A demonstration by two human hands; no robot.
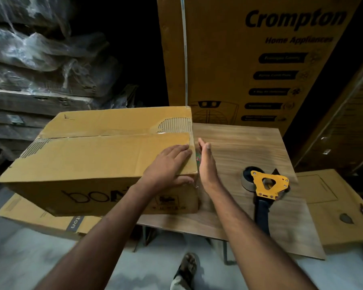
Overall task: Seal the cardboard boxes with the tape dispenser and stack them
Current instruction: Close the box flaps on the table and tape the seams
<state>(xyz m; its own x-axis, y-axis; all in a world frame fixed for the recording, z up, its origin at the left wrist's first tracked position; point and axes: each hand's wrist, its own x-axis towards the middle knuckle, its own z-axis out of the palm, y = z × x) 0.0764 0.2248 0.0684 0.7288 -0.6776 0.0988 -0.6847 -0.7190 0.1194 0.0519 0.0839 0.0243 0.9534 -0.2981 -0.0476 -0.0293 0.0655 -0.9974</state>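
head view: both hands at the box's right end

the cardboard box (96, 164) sat on the left part of the wooden surface (239, 143), overhanging its left edge. the left hand (168, 166) lay flat on the box top, grip released, thumb on the front face. the right hand (206, 164), fingers straight, pressed the box's right end. the tape dispenser (264, 189) lay near the surface's right edge, apart from both hands.

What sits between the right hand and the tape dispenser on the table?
Nothing visible. The right hand is held flat against the right end of the cardboard box, and only bare wooden table lies between it and the tape dispenser to its right. The left hand presses the box top.
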